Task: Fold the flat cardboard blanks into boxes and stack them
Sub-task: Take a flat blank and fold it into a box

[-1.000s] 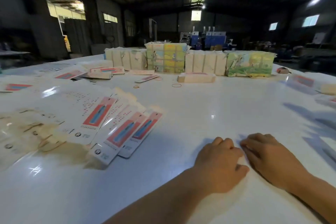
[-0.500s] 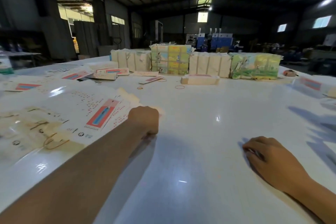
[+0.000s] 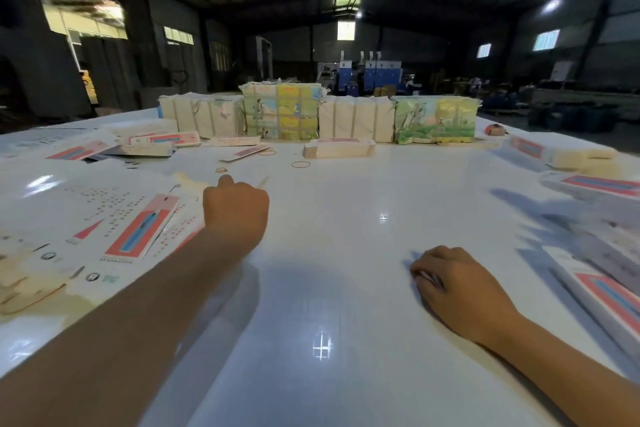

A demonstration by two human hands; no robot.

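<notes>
Currently left hand (image 3: 235, 208) reaches over fanned flat blanks (image 3: 138, 236), fingers curled; can't tell if it grips one. Right hand (image 3: 460, 288) rests loosely curled on table (image 3: 346, 253), holding nothing. Folded boxes (image 3: 602, 288) lie far right.

— How many wrapped bundles stand along the far side of the bench (image 3: 346, 253)?
— Four: a plain pale bundle (image 3: 204, 116), a printed yellow-green bundle (image 3: 281, 111), a second plain bundle (image 3: 356, 120) and a green picture-wrapped bundle (image 3: 435, 120).
— Rubber bands?
— Three lie loose: one orange band (image 3: 300, 164), a small one (image 3: 221, 170) and one by the far blank (image 3: 269, 151).
— Low stack in front of the bundles?
— One short stack (image 3: 339, 148).
— Flat blanks on the left?
— The fanned pile (image 3: 138, 232) overlaps too much for a count.
— Hands?
— Two: the left hand (image 3: 236, 208) and the right hand (image 3: 457, 288).
</notes>
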